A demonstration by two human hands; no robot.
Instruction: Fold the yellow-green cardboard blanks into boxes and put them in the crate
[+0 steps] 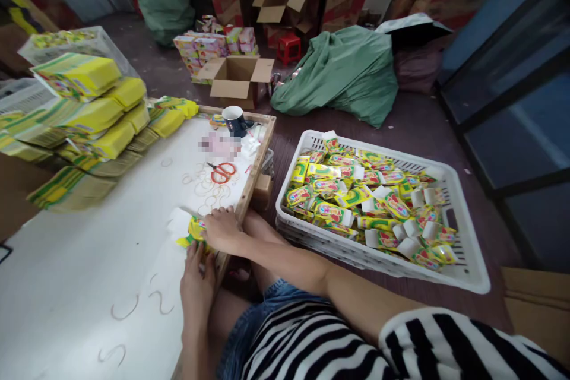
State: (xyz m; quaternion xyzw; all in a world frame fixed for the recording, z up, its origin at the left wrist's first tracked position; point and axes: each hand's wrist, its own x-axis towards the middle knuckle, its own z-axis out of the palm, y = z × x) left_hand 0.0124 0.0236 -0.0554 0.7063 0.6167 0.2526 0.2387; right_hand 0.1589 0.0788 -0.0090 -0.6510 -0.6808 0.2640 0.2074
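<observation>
At the table's edge, a small yellow and green printed carton with a white flap sticking out lies between my two hands. My right hand is closed over its near end, fingers bent. My left hand grips its lower side, the fingertips pressed against it and partly hidden. Just beyond my hands are loose rubber bands and orange-handled scissors on the white tabletop.
Stacked bundles of flat yellow cartons stand at the table's far left. A dark mug sits at the far corner. On my right, a white plastic crate holds many folded cartons. Beyond are an open cardboard box, a green sack and a red stool.
</observation>
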